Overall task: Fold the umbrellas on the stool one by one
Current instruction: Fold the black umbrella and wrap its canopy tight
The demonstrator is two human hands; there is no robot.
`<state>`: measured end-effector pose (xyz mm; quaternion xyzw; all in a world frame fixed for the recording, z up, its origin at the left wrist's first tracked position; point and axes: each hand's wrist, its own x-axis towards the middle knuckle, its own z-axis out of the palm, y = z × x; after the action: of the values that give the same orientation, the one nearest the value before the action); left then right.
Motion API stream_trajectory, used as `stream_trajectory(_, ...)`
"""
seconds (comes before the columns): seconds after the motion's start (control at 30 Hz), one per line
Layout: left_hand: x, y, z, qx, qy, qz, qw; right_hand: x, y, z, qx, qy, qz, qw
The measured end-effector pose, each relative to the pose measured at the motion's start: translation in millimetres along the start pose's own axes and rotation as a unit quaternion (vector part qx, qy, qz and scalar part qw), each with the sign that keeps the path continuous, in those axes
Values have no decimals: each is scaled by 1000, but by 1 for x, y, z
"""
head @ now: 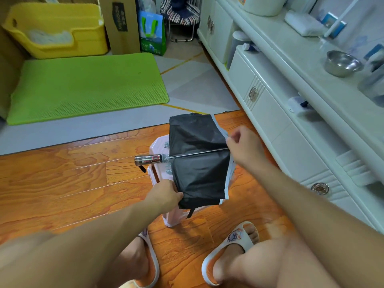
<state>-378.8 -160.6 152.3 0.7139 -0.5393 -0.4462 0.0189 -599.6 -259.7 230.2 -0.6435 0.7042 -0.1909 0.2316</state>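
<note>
Over pink stool (160,177), black umbrella (197,159), left hand (166,195) grip pinching canopy, right hand (244,145) grip pinching rim

we pinch the black umbrella (197,161) over the pink stool (158,146): our left hand (166,194) grips its near fabric, our right hand (242,145) its pale-trimmed edge.

Orange wood-grain floor (72,179) fills the lower frame, meeting a grey mat (187,88) above. Upper left — a green mat (87,86), yellow bin (56,30) and cardboard box (122,23). A white cabinet (276,121) runs down the right, bearing a steel bowl (342,63).
</note>
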Motion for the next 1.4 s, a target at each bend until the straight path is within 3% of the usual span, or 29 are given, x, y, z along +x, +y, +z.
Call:
stream_trajectory(0.1,2,0,-5,18,-26,11,999,59,-31,-4,-71,-85,-103,989)
stream_trajectory(0.2,2,-3,-11,30,-63,13,997,109,-59,2,-158,-204,-178,950)
stream_trajectory(0.3,0,-2,-21,85,-109,19,990,144,-74,15,-183,-312,-147,920)
stream_trajectory(0.37,-2,4,-33,101,-123,31,987,155,-79,18,-231,-345,-140,899)
stream_trajectory(0.5,-3,15,-71,26,-76,21,997,147,-90,-14,-245,-342,-203,884)
stream_trajectory(0.6,0,12,-97,-103,-33,-20,994,111,-105,-46,-233,-313,-262,883)
stream_trajectory(0.67,2,6,-107,-253,-58,-66,964,74,-110,-56,-231,-290,-310,875)
stream_trajectory(0.73,3,1,-110,-388,-113,-105,909,29,-101,-54,-248,-268,-372,853)
stream_trajectory(0.83,5,-3,-95,-441,-175,-123,872,-36,-55,-24,-315,-194,-471,801)
stream_trajectory(0.9,5,-4,-76,-390,-188,-112,894,-64,-17,3,-350,-171,-499,774)
stream_trajectory(0.97,5,-3,-56,-327,-147,-98,928,-80,17,30,-385,-178,-498,756)
stream_trajectory(1.03,5,0,-38,-246,-81,-65,964,-84,42,50,-417,-185,-498,737)
stream_trajectory(1.1,5,3,-27,-70,31,14,997,-84,55,61,-437,-202,-481,732)
stream_trajectory(1.13,2,6,-24,26,95,71,993,-82,57,63,-439,-218,-462,739)
stream_trajectory(1.2,-2,12,-21,175,175,222,943,-76,52,60,-402,-281,-391,778)
stream_trajectory(1.27,-3,17,-17,254,128,324,902,-66,36,46,-308,-359,-300,829)
stream_trajectory(1.3,0,16,-14,280,77,331,898,-61,26,37,-257,-379,-269,847)
stream_trajectory(1.33,1,15,-11,308,24,317,897,-52,17,28,-224,-365,-256,867)
stream_trajectory(1.4,5,7,-3,359,-33,300,883,-23,3,13,-198,-259,-226,918)
